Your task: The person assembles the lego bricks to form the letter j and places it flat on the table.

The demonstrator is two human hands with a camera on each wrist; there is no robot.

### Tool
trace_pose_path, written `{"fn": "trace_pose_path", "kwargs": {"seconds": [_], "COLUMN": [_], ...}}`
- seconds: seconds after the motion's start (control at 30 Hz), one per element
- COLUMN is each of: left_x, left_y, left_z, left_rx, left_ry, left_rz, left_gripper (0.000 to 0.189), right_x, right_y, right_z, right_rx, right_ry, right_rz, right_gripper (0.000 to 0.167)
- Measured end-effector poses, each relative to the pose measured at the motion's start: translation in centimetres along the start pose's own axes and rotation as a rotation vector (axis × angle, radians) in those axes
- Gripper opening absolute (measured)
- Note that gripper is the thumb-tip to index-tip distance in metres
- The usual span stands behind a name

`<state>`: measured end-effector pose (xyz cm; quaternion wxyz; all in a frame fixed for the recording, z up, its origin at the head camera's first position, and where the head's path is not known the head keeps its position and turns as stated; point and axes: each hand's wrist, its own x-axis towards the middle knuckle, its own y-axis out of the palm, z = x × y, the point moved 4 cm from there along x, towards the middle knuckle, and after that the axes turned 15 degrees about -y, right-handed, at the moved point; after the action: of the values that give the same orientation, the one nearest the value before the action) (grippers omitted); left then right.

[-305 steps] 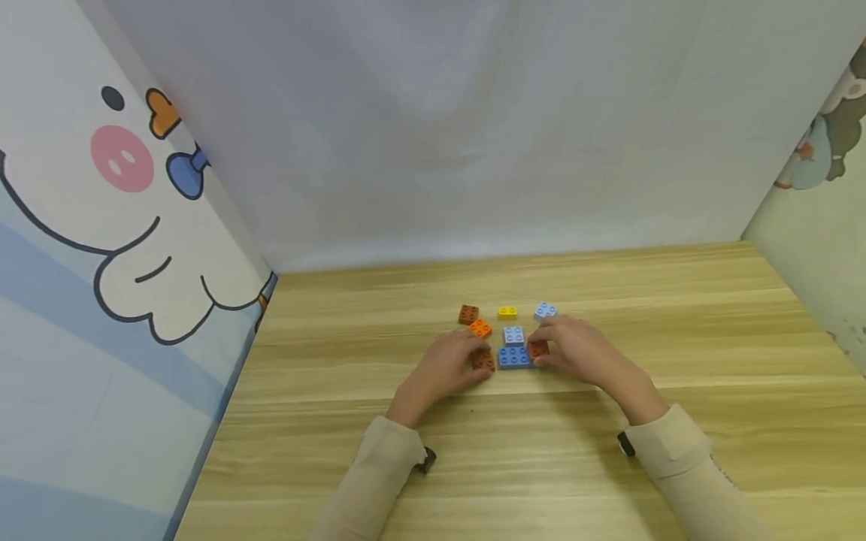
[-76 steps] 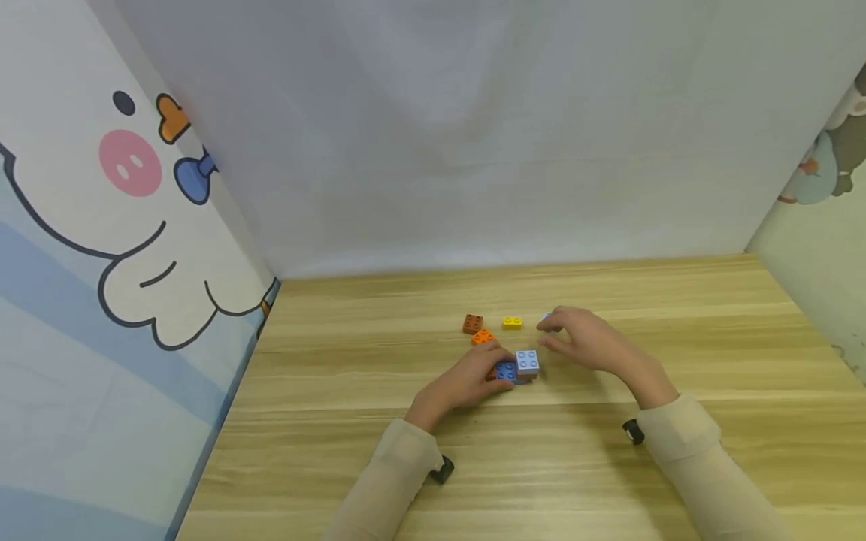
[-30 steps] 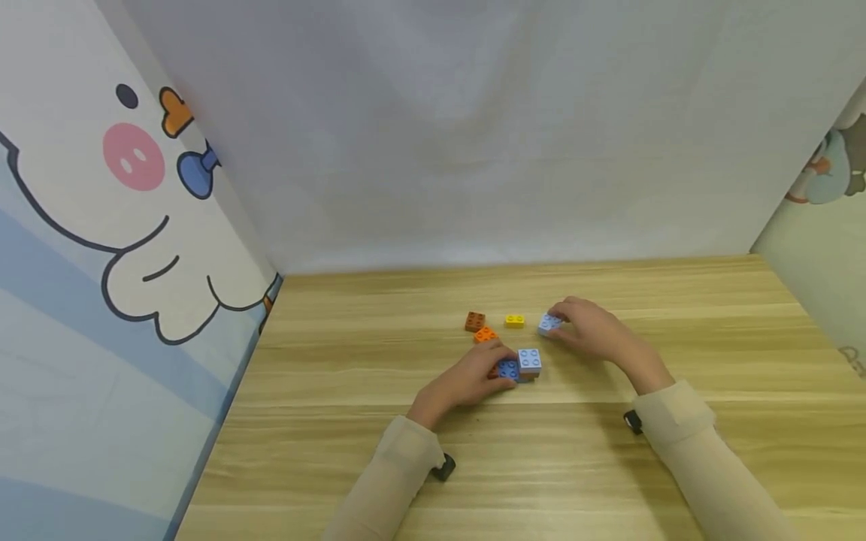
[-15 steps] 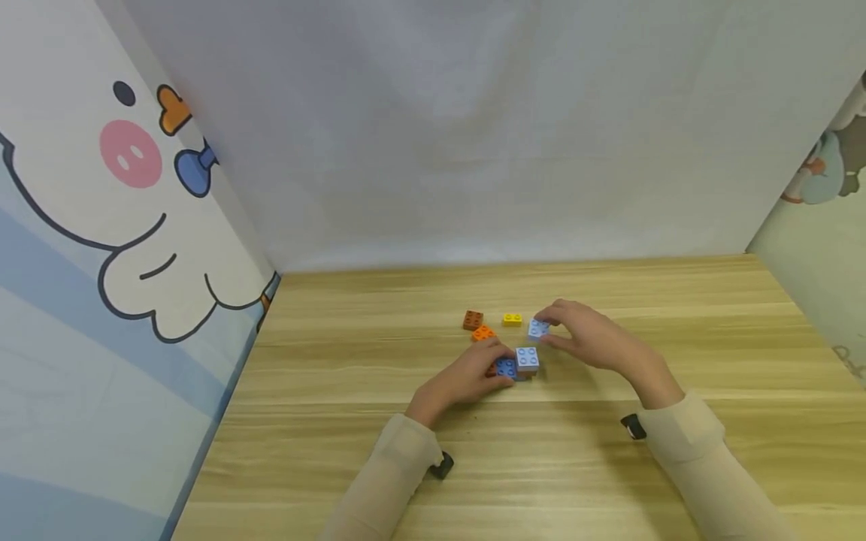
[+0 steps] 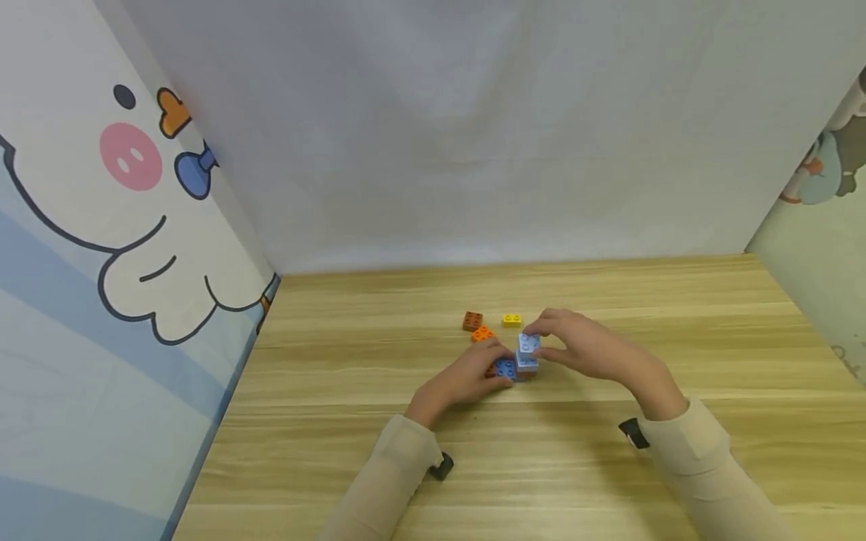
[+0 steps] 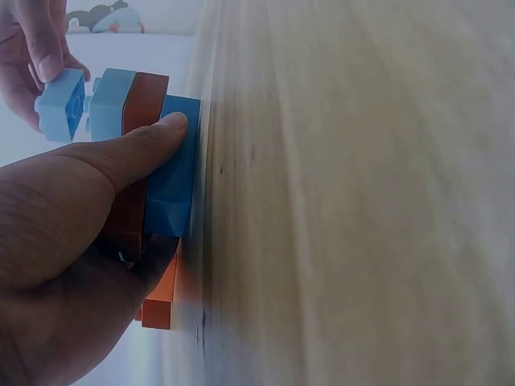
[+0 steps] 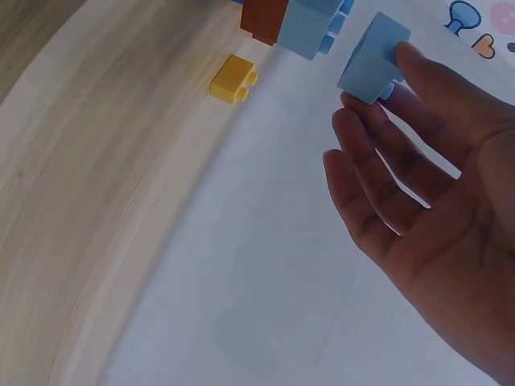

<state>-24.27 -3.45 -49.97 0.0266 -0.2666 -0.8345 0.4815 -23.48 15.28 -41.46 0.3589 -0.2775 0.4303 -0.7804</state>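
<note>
Just above the stack (image 5: 526,365), not touching it, the pale-blue brick (image 5: 528,343) has been brought from its far side, judged positioned but not yet joined, pinched by the right hand (image 5: 587,347), remaining fingers loosely extended, while the stack's blue base brick (image 6: 170,201) is gripped by the curled left hand (image 5: 468,373).

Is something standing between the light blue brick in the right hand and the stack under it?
Nothing visible: in the right wrist view, only an open gap separates the held brick from the stack.
</note>
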Motion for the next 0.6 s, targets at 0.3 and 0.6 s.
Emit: {"fn": "trace_pose_path", "kwargs": {"seconds": [0.3, 0.6], "left_x": [0.02, 0.04], "left_y": [0.23, 0.22], "left_z": [0.13, 0.18], "left_rx": [-0.006, -0.022], "left_ry": [0.003, -0.017], "left_rz": [0.002, 0.01], "left_gripper": [0.042, 0.042], "right_x": [0.01, 0.34], "right_y": [0.45, 0.62], "right_z": [0.16, 0.18], "right_rx": [0.031, 0.032], "right_ry": [0.008, 0.007], "right_rz": [0.024, 0.031], "right_gripper": [0.03, 0.031]}}
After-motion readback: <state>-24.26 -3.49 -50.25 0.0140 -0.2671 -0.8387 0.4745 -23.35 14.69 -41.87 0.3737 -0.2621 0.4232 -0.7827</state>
